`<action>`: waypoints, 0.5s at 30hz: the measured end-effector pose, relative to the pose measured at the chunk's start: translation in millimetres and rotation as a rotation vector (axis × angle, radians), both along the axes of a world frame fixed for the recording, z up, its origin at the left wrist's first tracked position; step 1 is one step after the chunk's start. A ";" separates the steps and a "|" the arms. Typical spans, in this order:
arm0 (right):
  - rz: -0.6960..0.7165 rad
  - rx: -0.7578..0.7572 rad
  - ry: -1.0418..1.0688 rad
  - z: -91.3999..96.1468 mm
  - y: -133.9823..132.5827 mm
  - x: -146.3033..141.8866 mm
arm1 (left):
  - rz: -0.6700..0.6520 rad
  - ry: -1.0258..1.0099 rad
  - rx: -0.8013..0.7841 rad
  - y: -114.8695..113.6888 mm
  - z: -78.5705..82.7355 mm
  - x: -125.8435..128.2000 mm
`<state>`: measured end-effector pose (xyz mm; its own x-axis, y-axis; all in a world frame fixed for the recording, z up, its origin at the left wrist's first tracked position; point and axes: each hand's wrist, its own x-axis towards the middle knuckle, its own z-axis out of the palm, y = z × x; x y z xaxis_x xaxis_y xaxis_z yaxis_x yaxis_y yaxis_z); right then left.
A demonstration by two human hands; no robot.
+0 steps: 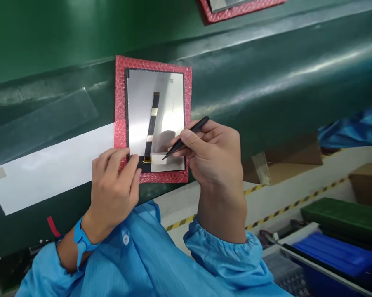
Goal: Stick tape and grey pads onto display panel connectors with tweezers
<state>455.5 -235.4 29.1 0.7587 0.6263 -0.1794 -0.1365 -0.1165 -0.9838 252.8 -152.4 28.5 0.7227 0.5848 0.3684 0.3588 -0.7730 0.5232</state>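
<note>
Screen panel (170, 109), silver back uppermost, is lying on red bubble wrap (121, 99) on the green table (250, 90). Left hand (114, 181) is resting open at the panel's lower left corner, its loosely bent fingers touching the edge. Right hand (217, 154) is gripping a slim black tool (190, 136) like a pen, its tip pointing at a white label (156, 159) near the panel's lower edge. A dark ribbon cable (151, 123) is running up the back. Judging by its thinness, the panel is probably behaving as light, stiff and fragile, its smooth face offering bare fingers little grip; the opposite outer edges are looking like the safest hold, clear of the delicate cable.
</note>
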 end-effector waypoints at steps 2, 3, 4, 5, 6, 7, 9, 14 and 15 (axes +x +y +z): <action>0.016 -0.025 0.004 -0.4 0.2 -1.1 | -0.014 0.044 0.000 1.3 -1.7 -0.6; 0.020 -0.035 0.004 0.0 0.7 -1.6 | -0.022 0.054 0.002 2.1 -1.5 -2.0; 0.023 -0.041 0.004 0.6 1.6 -2.0 | -0.031 0.061 0.002 2.7 -0.8 -3.2; 0.027 -0.046 0.005 1.1 2.7 -2.5 | -0.041 0.066 0.001 3.1 0.2 -3.9; 0.035 -0.049 0.009 1.5 3.8 -3.0 | -0.048 0.068 -0.001 3.2 1.3 -4.0; 0.046 -0.051 0.015 1.8 5.0 -3.6 | -0.052 0.071 -0.002 3.2 2.2 -3.7; 0.078 -0.059 0.027 1.8 7.1 -4.7 | -0.054 0.076 -0.002 2.9 3.6 -2.3; 0.065 -0.087 0.019 2.1 8.9 -7.3 | -0.059 0.085 -0.006 3.1 4.3 -1.1; 0.060 -0.097 0.019 2.6 8.9 -7.8 | -0.059 0.086 -0.007 3.2 4.3 -1.3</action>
<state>447.6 -226.5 31.7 0.7164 0.6491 -0.2558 -0.1453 -0.2197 -0.9647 251.5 -149.2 32.7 0.7850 0.5423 0.2994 0.3563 -0.7907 0.4978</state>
